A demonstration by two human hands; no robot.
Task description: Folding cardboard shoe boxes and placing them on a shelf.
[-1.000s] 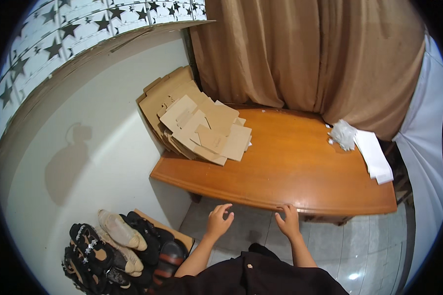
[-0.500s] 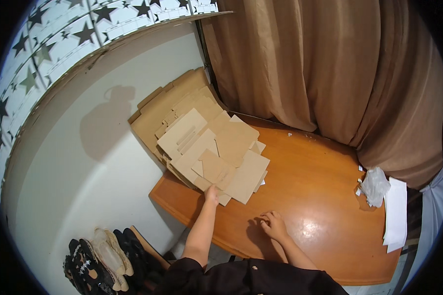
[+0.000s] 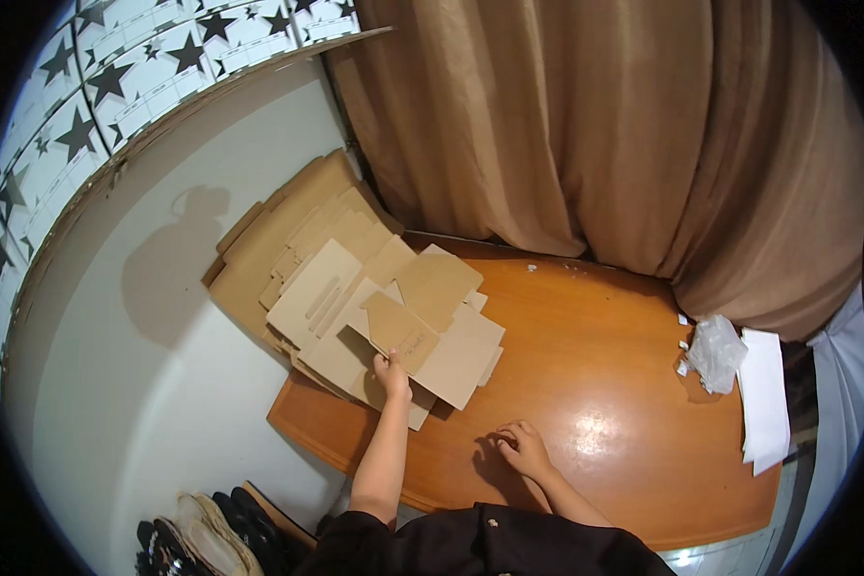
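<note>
My left hand (image 3: 393, 375) is closed on the near edge of a flattened cardboard box (image 3: 418, 324), which is the top piece of a pile. That edge is raised a little, with a dark gap beneath it. Under and behind it are several more flattened brown cardboard pieces (image 3: 329, 267), the rearmost sloping up against the wall. My right hand (image 3: 522, 448) hovers over or rests on the table's near part, right of the pile, its fingers loosely bent with nothing in them; whether it touches the wood I cannot tell.
The wooden table (image 3: 586, 355) bears a crumpled clear plastic bag (image 3: 716, 354), white paper sheets (image 3: 764, 398) and small white scraps at the right. A brown curtain (image 3: 547, 125) hangs along the back. Shoes (image 3: 211, 533) stand at lower left, below the white wall (image 3: 96, 384).
My left hand has lifted the near edge of the top cardboard piece. The whole view has shifted, so the pile appears further left and lower. My right hand keeps about the same pose.
</note>
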